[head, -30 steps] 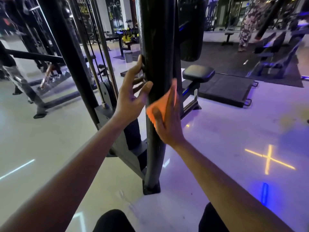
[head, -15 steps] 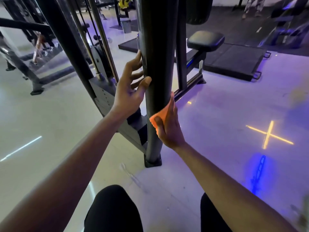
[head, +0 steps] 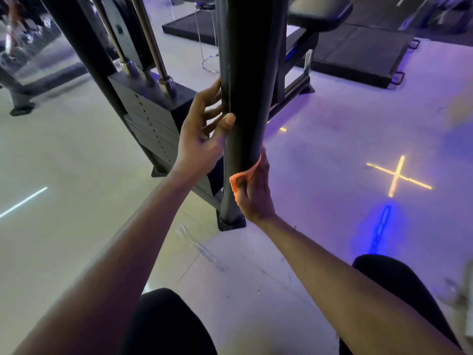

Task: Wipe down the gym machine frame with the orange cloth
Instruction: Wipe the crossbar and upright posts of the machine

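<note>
The gym machine frame's black upright post point(head: 245, 73) runs down the middle of the head view to a base plate point(head: 231, 224) on the floor. My left hand point(head: 199, 139) holds the post's left side at mid height, with the thumb on the front and the fingers round the back. My right hand point(head: 256, 193) grips the orange cloth point(head: 236, 181) and presses it against the post's lower right side, just above the base. Most of the cloth is hidden under the palm.
The weight stack point(head: 151, 119) and its chrome guide rods point(head: 153, 55) stand just left of the post. A padded seat point(head: 320, 11) and a black floor mat point(head: 358, 55) lie behind to the right. My knees point(head: 166, 324) are low in front.
My right hand has slid the cloth down the post toward its base. My left hand has kept its hold on the post's left side. The view has tilted further down.
</note>
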`<state>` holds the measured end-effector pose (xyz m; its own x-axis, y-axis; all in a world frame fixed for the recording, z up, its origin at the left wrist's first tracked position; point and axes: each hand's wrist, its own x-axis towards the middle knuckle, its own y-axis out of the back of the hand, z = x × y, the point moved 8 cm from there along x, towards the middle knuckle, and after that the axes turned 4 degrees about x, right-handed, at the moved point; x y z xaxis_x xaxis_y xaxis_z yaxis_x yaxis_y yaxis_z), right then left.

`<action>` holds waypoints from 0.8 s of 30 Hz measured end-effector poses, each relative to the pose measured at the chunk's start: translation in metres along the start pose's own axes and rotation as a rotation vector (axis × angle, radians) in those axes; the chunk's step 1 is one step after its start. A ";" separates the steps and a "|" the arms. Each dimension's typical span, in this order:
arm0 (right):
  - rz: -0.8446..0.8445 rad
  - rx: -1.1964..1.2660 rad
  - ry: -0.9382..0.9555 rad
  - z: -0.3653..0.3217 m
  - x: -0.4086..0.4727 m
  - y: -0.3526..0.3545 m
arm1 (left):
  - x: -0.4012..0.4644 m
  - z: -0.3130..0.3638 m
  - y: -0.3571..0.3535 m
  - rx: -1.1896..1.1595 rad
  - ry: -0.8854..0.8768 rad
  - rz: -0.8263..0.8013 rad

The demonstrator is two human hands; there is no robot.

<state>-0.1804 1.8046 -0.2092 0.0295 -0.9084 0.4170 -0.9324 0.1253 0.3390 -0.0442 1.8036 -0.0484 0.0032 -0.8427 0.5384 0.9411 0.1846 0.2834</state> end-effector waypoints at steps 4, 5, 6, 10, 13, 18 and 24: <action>0.218 0.049 0.060 -0.007 0.010 -0.008 | -0.013 -0.036 -0.003 -0.026 0.040 -0.004; 0.205 0.032 0.052 0.003 0.007 -0.015 | -0.019 -0.047 -0.006 -0.026 0.062 -0.017; 0.171 0.008 0.024 0.020 -0.002 -0.025 | -0.024 -0.055 -0.008 -0.028 0.079 -0.035; -0.030 0.026 -0.159 0.087 -0.036 -0.051 | -0.042 -0.086 -0.014 -0.012 0.121 -0.058; 0.052 0.055 -0.068 0.078 -0.030 -0.047 | -0.048 -0.108 -0.016 -0.012 0.121 -0.074; 0.103 0.022 -0.070 0.102 -0.040 -0.070 | -0.060 -0.144 -0.021 -0.030 0.152 -0.117; -0.013 0.041 -0.157 0.135 -0.051 -0.080 | -0.069 -0.165 -0.028 -0.068 0.159 -0.183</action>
<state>-0.1560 1.7874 -0.3719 -0.0118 -0.9616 0.2743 -0.9462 0.0995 0.3080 -0.0152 1.7730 -0.2246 -0.1207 -0.9291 0.3496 0.9515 -0.0079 0.3077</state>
